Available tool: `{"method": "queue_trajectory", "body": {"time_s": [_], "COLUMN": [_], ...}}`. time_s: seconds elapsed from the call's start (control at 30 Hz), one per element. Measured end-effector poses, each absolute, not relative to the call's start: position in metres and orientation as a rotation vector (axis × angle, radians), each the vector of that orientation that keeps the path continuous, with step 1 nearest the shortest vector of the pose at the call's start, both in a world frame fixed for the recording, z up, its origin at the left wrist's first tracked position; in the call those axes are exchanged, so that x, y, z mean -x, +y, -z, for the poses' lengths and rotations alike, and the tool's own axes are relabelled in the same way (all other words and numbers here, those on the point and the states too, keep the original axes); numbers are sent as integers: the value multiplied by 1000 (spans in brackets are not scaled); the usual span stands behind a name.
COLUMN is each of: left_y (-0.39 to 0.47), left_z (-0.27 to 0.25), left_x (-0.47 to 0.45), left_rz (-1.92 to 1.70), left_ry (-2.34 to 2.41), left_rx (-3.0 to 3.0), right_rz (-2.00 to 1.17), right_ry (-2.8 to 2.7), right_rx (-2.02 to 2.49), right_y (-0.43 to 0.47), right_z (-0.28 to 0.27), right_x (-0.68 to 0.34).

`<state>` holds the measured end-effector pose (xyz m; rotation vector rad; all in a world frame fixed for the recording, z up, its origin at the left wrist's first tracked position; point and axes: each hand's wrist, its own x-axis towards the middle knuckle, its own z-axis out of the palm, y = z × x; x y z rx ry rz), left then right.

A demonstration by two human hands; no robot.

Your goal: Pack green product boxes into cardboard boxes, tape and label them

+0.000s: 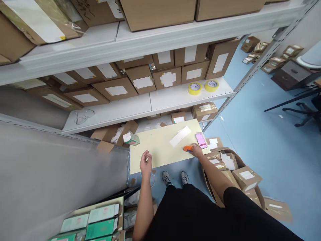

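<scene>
My left hand [145, 162] hovers at the front edge of the pale yellow table [150, 140], its fingers loosely bent and apart, with nothing in them. My right hand [197, 151] is closed around a small orange hand tool [188, 148] with a dark blue part, low over the table's right side; its exact kind is too small to tell. Just beyond that hand lies a phone [202, 142] with a pink screen. A white paper strip [180, 136] lies slanted in the middle of the table. At the far left corner sits a small green-and-white box [131, 138].
Behind the table, a grey shelf rack [130, 106] holds labelled cardboard boxes and two yellow tape rolls [194, 88]. A large carton [209, 187] full of parcels stands at the right. Green boxes [101, 228] lie at lower left. An open carton [110, 134] sits beneath the shelf.
</scene>
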<state>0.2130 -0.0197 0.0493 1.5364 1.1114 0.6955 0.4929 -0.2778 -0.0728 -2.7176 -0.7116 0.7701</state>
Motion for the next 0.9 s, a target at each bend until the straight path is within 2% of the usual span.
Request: {"method": "queue_trajectory", "body": {"time_s": [0.37, 0.57, 0.9], "left_y": [-53, -66, -75], "left_z": [-62, -64, -94], "left_x": [-242, -202, -61], "left_rz": [-660, -702, -932], "left_ry": [1066, 1151, 1374], "left_rx": [-1541, -1489, -1360], "right_rz": [-409, -554, -878], "right_ry": [-691, -790, -1026], "right_rx": [2103, 1827, 1548], "right_y": [-238, -203, -131], "right_z": [-7, -26, -79], "right_x": [-476, -439, -336]}}
